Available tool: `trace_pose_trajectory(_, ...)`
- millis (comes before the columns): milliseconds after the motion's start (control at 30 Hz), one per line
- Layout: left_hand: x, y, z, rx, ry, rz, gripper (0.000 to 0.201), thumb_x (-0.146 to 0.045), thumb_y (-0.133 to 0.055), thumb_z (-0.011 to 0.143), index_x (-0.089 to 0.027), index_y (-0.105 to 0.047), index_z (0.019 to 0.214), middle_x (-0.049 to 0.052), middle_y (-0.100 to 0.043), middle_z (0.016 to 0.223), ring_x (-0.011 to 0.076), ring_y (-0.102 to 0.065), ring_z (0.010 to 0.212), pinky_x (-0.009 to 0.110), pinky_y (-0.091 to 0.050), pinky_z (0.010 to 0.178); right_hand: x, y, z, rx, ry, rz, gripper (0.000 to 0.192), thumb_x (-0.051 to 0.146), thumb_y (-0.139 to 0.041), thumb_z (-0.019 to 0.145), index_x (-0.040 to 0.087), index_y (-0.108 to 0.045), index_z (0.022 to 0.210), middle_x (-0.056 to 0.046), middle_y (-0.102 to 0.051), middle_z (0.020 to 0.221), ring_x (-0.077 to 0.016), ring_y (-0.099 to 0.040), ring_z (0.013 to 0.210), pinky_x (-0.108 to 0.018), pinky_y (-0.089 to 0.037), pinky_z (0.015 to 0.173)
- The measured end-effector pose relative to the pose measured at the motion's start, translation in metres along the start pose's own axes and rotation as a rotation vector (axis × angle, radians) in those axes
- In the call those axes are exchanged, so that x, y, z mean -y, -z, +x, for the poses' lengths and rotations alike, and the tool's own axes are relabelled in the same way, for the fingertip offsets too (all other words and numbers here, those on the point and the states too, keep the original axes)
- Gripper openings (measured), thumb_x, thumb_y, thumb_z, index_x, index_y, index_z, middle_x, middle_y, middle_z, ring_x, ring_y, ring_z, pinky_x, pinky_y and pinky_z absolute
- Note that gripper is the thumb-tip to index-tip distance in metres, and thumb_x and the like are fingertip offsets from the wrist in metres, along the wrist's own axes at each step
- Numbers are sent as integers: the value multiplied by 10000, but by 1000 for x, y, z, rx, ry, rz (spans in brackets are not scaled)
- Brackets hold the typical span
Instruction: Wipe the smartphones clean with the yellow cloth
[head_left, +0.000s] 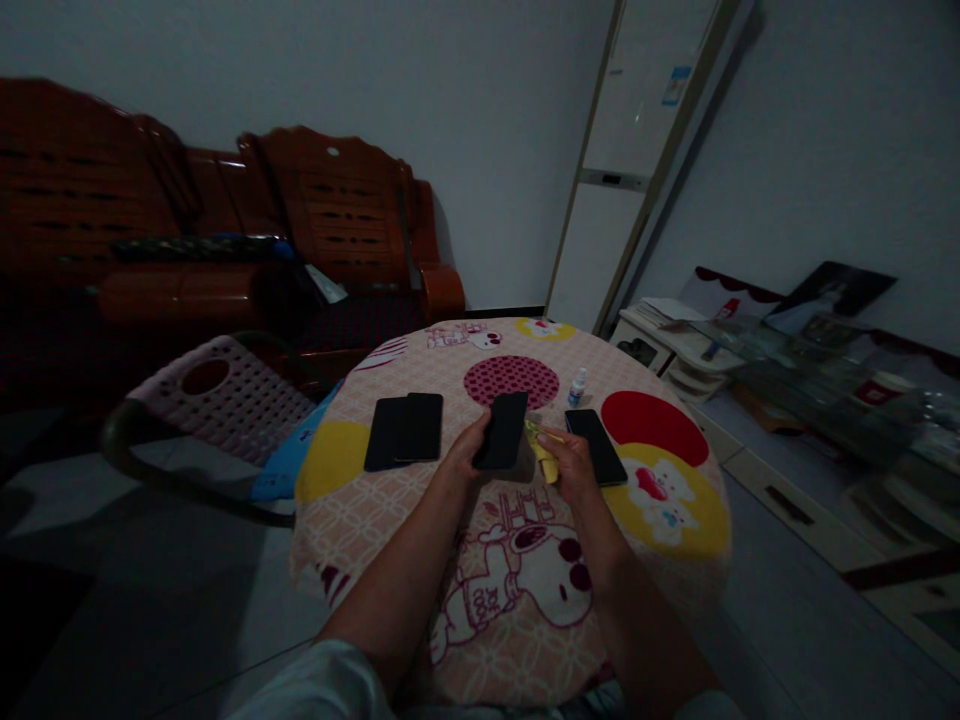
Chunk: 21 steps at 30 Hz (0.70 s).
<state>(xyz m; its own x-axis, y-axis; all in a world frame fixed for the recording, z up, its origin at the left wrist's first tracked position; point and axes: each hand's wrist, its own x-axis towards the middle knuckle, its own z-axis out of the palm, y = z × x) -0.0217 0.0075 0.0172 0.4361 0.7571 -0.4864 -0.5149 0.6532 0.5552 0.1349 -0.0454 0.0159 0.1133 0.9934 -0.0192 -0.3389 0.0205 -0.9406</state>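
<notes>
My left hand (466,446) grips a dark smartphone (504,432) by its left edge, screen tilted up above the table. Just to the right of that phone, my right hand (571,464) is closed on a yellow cloth (546,458) with a green pattern. Another black phone (597,447) lies flat beside my right hand. To the left, two dark phone-like slabs rest side by side and overlap: the right one (419,428) and the left one (382,434). A small white spray bottle (577,387) with a blue label stands upright beyond my right hand.
A round table with a patterned cloth (517,650) is before me. A woven chair (225,400) stands at the left, with a wooden sofa (330,210) behind. At the right is a low cabinet (780,490) with a glass top; a tall white appliance (607,220) stands at the back.
</notes>
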Motion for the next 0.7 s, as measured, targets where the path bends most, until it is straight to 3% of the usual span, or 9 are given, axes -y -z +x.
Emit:
trace_pose_trajectory(100,3,-3,-2,27,25,51,412,-429,-442,918,-69,-631,986,74,-660,596,166,-594,423,253,-490,451,-2,0,-1,5,-12,8,351,324,-785,572,174,-755,888,-61,-753,795,-207,-689,655,-308,-546,614)
trace_pose_trajectory(267,13,0,8,-25,-129,216,272,-321,-485,909,-91,-628,931,63,-661,631,149,-608,480,231,-491,486,-2,-3,-2,16,-1,23,356,328,-786,576,168,-756,892,-67,-753,798,-213,-693,661,-314,-558,612)
trace_pose_trajectory(400,26,1,16,75,-219,258,141,-257,-537,878,-144,-618,863,10,-622,603,95,-552,428,171,-424,419,-3,-7,-4,49,10,-24,354,344,-782,579,170,-757,887,-65,-752,788,-210,-690,656,-312,-558,605)
trace_pose_trajectory(567,30,-6,10,173,22,99,287,-349,-518,885,-136,-574,702,25,-581,546,110,-543,420,191,-433,403,-5,-8,-5,65,0,-75,371,354,-787,573,152,-758,883,-48,-735,696,-182,-651,541,-296,-556,490)
trace_pose_trajectory(700,22,-7,2,275,86,-84,400,-482,-453,899,-124,-628,876,83,-673,713,192,-655,625,315,-545,578,-2,-3,-3,-10,36,-41,403,360,-781,584,135,-745,916,-52,-728,684,-178,-647,507,-288,-559,433)
